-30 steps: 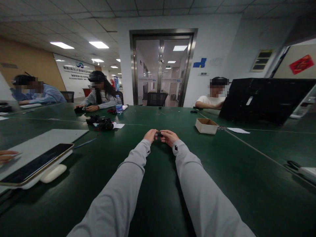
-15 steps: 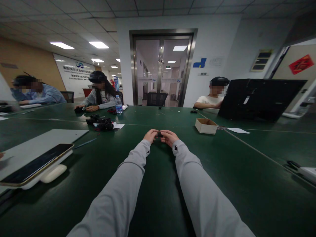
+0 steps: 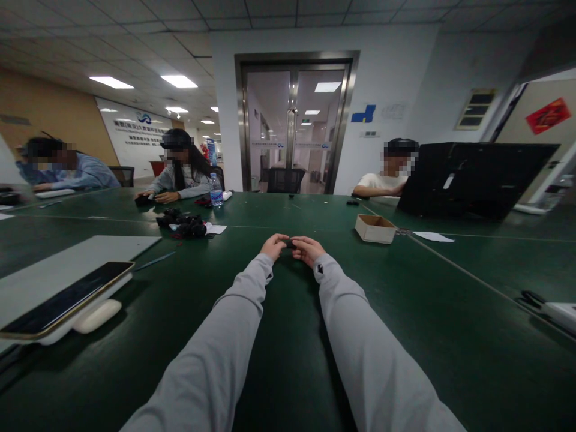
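Note:
Both arms in grey sleeves reach forward over the green table, and the hands meet near its middle. Between the fingertips sits a small black object, mostly covered by the fingers and too small to name. My left hand pinches its left end, the index finger stretched along the top. On the other side, my right hand closes thumb and fingers on the right end. The object is held just over the table surface.
An open cardboard box stands to the right, near a black monitor. At left lie a phone, a white rounded case and a grey board. Black gear and a water bottle are farther off. Several people sit around the table.
The fingers of my left hand have straightened and shifted slightly on the small black object. My right hand keeps nearly the same place.

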